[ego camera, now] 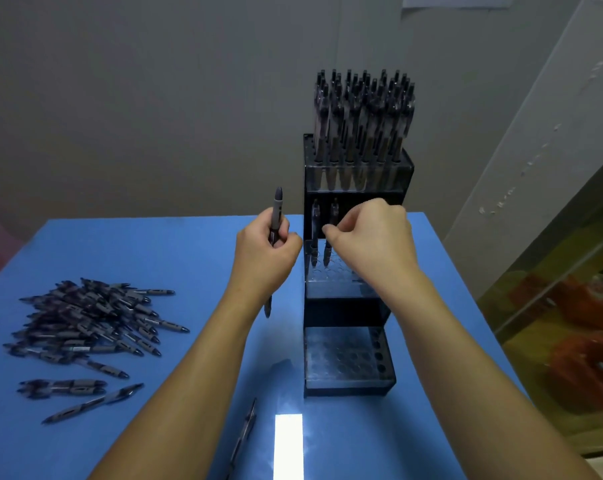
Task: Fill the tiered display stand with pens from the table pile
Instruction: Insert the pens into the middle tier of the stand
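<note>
A dark tiered stand (pixel 348 306) rises on the blue table (pixel 189 254). Its top tier is packed with several upright pens (pixel 362 123). The middle tier holds two pens at its left: one (pixel 314 233) stands alone, and my right hand (pixel 369 233) pinches the other (pixel 329 251) by its upper part. The lowest tier (pixel 345 355) shows only open holes. My left hand (pixel 265 251), just left of the stand, grips an upright pen (pixel 276 216); another pen tip (pixel 267 308) sticks out below that wrist. The pen pile (pixel 89 320) lies at the table's left.
A few loose pens (pixel 92 403) lie in front of the pile, and one pen (pixel 243 438) lies near the front edge under my left forearm. A bright light reflection (pixel 289 445) shows on the table. A grey wall stands behind; patterned flooring is to the right.
</note>
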{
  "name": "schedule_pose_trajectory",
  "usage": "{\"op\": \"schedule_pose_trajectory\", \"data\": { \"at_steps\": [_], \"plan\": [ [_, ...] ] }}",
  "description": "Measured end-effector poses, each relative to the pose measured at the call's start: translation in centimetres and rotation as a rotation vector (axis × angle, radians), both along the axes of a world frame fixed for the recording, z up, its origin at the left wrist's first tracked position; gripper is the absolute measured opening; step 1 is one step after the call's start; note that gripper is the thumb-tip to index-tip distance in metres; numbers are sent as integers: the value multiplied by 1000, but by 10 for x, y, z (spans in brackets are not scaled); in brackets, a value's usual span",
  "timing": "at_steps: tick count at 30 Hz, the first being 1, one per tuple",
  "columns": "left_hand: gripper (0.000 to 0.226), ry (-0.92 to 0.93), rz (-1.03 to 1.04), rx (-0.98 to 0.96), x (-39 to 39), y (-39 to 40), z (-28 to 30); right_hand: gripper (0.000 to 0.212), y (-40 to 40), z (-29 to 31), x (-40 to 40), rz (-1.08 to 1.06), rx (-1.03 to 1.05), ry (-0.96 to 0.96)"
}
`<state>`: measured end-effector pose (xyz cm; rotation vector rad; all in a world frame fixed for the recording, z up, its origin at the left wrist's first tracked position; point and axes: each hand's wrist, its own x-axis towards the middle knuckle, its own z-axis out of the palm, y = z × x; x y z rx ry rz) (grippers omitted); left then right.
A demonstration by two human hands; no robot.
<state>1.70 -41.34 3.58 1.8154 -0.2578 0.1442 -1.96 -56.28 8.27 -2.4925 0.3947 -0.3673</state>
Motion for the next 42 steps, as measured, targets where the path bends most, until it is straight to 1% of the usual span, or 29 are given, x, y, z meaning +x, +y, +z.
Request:
{"op": "schedule_pose_trajectory", "data": {
  "at_steps": [3, 5, 7, 9, 14, 19, 21, 28, 33, 35, 37, 39, 40, 42],
  "plan": [
    [26, -28, -26, 40, -3, 1, 3, 14, 6, 26, -10, 123, 254, -106],
    [26, -49, -52, 58, -5, -1, 4, 16, 11, 35, -10, 209, 345, -132],
    [16, -78, -89, 69, -5, -2, 5, 19, 13, 36, -7, 273, 348, -124],
    [5, -105, -129, 75, -6, -2, 7, 18, 14, 35, -5, 321, 375, -106],
    [16, -119, -148, 81, -8, 1, 13, 15, 12, 33, -4, 280, 469, -157],
    [20, -85, -155, 90, -7, 4, 16, 16, 12, 40, -7, 265, 538, -265],
    [17, -68, -148, 85, -9, 4, 16, 18, 9, 45, -7, 262, 578, -312],
    [16, -82, -126, 59, -13, -1, 22, 13, 4, 50, -12, 275, 629, -396],
    [16, -40, -100, 69, -14, 0, 20, 11, -1, 56, -13, 297, 660, -476],
    [16, -36, -87, 75, -15, -1, 20, 12, 0, 54, -11, 309, 609, -433],
    [17, -50, -80, 70, -15, -2, 23, 11, 2, 47, -10, 334, 495, -323],
    [10, -74, -91, 78, -16, -5, 28, 12, 5, 38, -11, 373, 428, -220],
    [11, -76, -96, 91, -16, -6, 31, 13, 7, 33, -11, 383, 422, -199],
    [18, -75, -111, 109, -16, -7, 32, 14, 8, 28, -12, 382, 416, -214]
  ]
}}
